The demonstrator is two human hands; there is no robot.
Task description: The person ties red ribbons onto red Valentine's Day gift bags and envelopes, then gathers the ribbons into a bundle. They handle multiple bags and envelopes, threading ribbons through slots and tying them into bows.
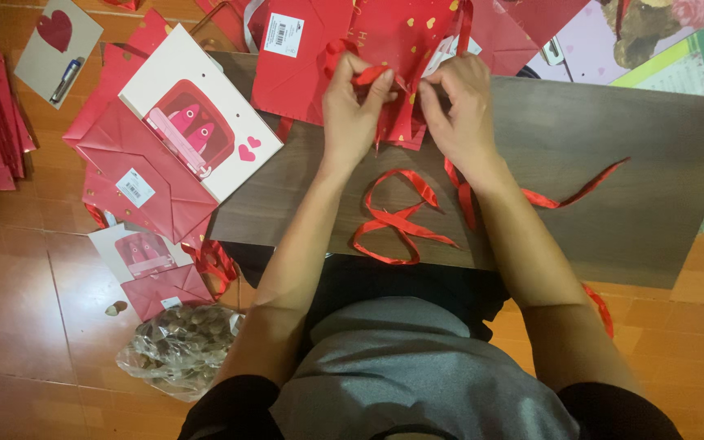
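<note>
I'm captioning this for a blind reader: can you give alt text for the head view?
Seen from above, a left hand and right hand pinch a red ribbon at a red paper bag on a dark wooden table. Loose ribbon loops lie nearer the person; more bags lie on the floor.

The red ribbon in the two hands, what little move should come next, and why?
Probably a gentle pull outward with both hands. The left hand and the right hand each pinch a bit of the red ribbon close together, right over the red paper bag, and the part between them looks loose. A long tail trails across the wooden board, so there seems to be slack to take up.
</note>
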